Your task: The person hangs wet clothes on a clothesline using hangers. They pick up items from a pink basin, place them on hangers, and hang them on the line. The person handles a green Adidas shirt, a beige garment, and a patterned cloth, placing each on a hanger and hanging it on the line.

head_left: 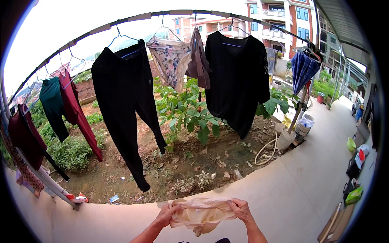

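Stretched between my hands at the bottom middle is a pair of pale beige underpants (pixel 201 216), thin and slightly crumpled, its waistband pulled wide. My left hand (pixel 165 214) pinches one end of the band, and my right hand (pixel 241 210) grips the other. Above and beyond them, wet-looking or dark clothes hang from a long pole: black trousers (pixel 121 93), floral underpants (pixel 170 58), a brown garment (pixel 198 60) and a black top (pixel 236 77). Each hangs on a thin wire hanger.
Along the pole (pixel 139 17) at left hang green trousers (pixel 53 101) and red trousers (pixel 77 109). A folded blue umbrella (pixel 304 71) hangs at right, above buckets (pixel 303 125) and a hose (pixel 267 153). Leafy plants (pixel 186 109) grow in the soil bed beside the concrete walkway (pixel 283 190).
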Motion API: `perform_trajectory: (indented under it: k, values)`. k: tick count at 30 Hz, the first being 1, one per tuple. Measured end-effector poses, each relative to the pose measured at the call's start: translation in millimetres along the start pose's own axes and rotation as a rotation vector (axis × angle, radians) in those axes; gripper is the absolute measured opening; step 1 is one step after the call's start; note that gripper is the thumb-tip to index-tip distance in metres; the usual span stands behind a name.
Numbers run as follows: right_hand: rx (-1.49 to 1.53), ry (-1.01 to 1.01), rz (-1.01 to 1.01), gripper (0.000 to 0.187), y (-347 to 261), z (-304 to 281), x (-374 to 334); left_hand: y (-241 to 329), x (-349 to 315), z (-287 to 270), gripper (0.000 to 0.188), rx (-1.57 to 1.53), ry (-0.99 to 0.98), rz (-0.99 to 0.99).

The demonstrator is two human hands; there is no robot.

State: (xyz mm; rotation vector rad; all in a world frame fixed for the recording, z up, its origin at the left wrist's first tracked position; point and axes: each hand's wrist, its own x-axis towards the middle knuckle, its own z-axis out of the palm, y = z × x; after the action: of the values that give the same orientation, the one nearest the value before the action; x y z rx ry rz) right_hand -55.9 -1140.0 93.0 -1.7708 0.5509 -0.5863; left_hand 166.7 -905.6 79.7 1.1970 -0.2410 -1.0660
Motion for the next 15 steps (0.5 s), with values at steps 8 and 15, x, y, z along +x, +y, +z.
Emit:
perform_trajectory:
  k: [8,15]
  values:
    - [-0.127,0.063,-0.035,0.016,17,-111,47,12,65,115,0.021,0.004,-0.164,0.034]
    - [-0.428,-0.064,-0.041,0.017,44,-265,99,-4,160,248,0.015,0.098,-0.270,0.078]
